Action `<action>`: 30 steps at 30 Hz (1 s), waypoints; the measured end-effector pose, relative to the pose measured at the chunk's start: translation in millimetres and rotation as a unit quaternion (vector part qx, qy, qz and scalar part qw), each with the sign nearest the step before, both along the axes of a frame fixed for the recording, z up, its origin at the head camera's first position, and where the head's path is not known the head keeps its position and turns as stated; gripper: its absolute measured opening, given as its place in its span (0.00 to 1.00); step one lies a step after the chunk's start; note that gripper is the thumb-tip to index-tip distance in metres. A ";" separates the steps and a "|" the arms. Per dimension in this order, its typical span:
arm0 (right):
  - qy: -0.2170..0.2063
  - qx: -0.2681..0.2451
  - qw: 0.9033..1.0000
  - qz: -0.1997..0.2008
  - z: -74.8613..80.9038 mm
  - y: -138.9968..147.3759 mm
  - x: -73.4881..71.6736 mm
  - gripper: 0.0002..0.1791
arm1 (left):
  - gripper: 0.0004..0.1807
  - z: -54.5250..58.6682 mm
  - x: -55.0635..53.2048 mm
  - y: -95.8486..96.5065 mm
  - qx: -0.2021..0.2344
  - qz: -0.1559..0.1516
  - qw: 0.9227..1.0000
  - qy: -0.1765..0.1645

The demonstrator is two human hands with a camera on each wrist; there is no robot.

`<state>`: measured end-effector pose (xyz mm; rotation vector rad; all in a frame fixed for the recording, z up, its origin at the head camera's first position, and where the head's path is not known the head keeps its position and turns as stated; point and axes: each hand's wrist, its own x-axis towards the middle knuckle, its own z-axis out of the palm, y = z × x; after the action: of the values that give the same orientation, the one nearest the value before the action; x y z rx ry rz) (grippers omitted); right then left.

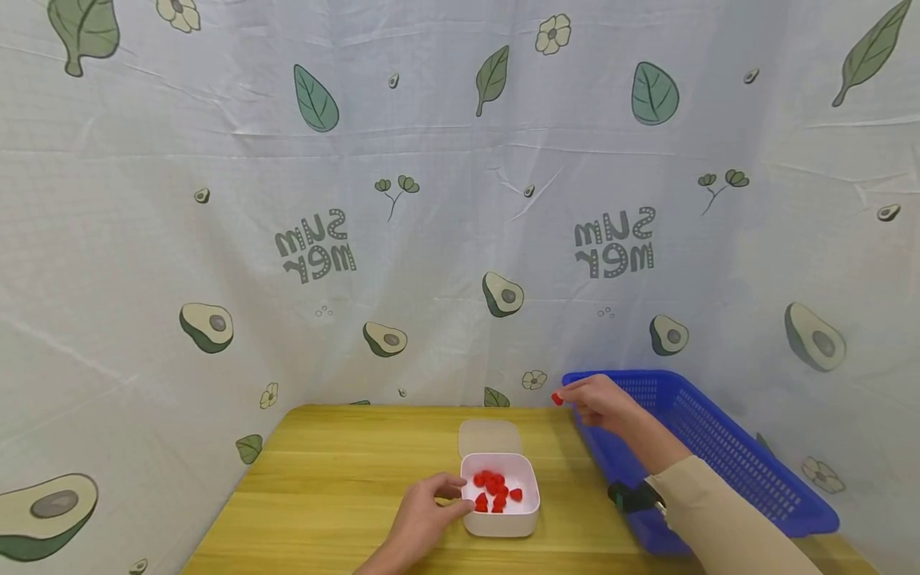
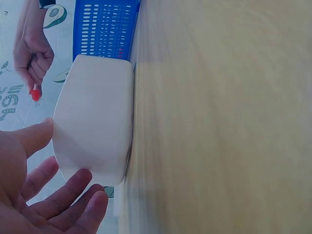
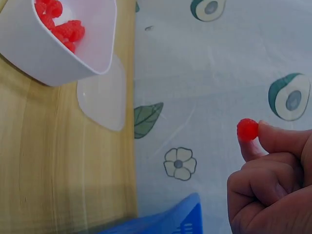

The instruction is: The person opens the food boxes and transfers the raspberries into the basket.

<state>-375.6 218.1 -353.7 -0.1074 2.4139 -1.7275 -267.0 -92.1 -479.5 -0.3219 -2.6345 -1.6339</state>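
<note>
Right hand [image 1: 600,399]: thumb and index finger pinch one red berry [image 1: 557,398]; the other fingers are folded in toward the palm. Hand is raised, by the far left corner of the basket. In the head view the pinched berry sits just left of the basket's rim; the right wrist view shows it at the fingertips, against the curtain.

Left hand [image 1: 424,511]: at the left side of the box [image 1: 499,525], fingers relaxed and spread, not clenched. Thumb and fingers touch the box's edge and side.

Box: white, upright, uncovered, on the table [image 1: 338,479]. More red berries [image 1: 494,483] lie loose inside, most of them clustered toward the left and middle of the floor.

Lid [image 1: 490,438]: pale, see-through, flat on the table just behind the box.

Basket [image 1: 762,459]: blue, slotted walls, right of the box and apart from it. Left wrist view shows a small red patch at its mesh, too small to identify.

Right arm: beige sleeve [image 1: 740,519], dark band [image 1: 632,497] at the wrist, both in front of the basket.

Backdrop: pale curtain [image 1: 446,160] printed with avocados, leaves, flowers and mirrored lettering.
</note>
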 end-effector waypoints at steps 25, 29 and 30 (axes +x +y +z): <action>-0.030 0.075 0.993 -0.085 -9.6 89.1 -15.5 0.25 | 0.19 -1.2 1.2 -2.5 -0.008 0.003 1.000 0.018; -0.032 0.101 0.990 -0.097 -14.6 97.9 -15.4 0.26 | 0.19 -0.7 1.7 -2.4 -0.005 0.001 1.000 0.014; -0.034 0.104 0.989 -0.099 -16.4 99.9 -15.2 0.26 | 0.19 -0.4 2.2 -2.2 -0.003 0.001 1.000 0.012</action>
<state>-390.8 318.0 -370.1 0.2221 2.6112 -1.5103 -264.8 -94.3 -479.9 -0.3369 -2.6228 -1.6114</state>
